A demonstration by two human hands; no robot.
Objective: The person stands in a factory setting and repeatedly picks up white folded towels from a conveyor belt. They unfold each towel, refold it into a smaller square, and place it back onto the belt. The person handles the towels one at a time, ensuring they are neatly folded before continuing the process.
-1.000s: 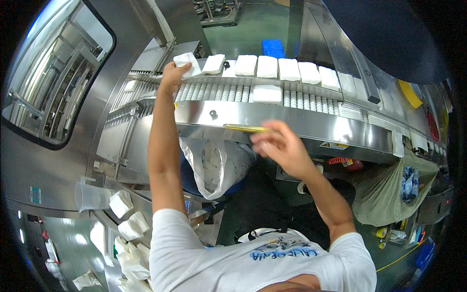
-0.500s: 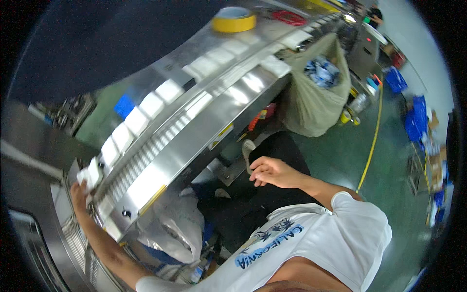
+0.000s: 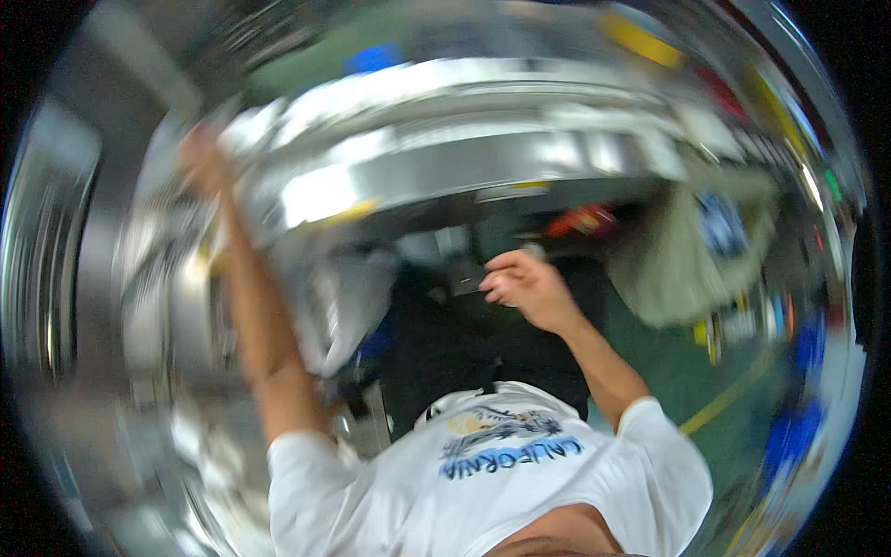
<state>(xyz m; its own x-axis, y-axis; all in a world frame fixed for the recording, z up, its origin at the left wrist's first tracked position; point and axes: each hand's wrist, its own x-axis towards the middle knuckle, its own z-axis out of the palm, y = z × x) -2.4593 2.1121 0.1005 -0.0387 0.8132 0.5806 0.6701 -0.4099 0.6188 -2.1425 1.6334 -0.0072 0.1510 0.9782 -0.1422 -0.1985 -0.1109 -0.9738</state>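
My left hand (image 3: 202,158) is stretched out to the far left, at the left end of a steel conveyor (image 3: 483,167). Motion smears its fingers, so whether they hold anything does not show. Close to its right begins a row of white pieces (image 3: 371,93) along the conveyor, blurred into one band. My right hand (image 3: 524,286) hangs above my lap, apart from the conveyor, its fingers curled in and nothing visible in them.
A pale cloth sack (image 3: 650,251) with blue-and-white contents hangs at the conveyor's right. A translucent plastic bag (image 3: 348,297) hangs below its left part. A yellow tape roll (image 3: 642,35) lies at the back right. Blue bins (image 3: 789,436) stand far right.
The whole view has swung round, so the conveyor now runs across the top and everything is blurred. My left hand, earlier at a white piece, is now smeared. My right hand stays curled over my lap.
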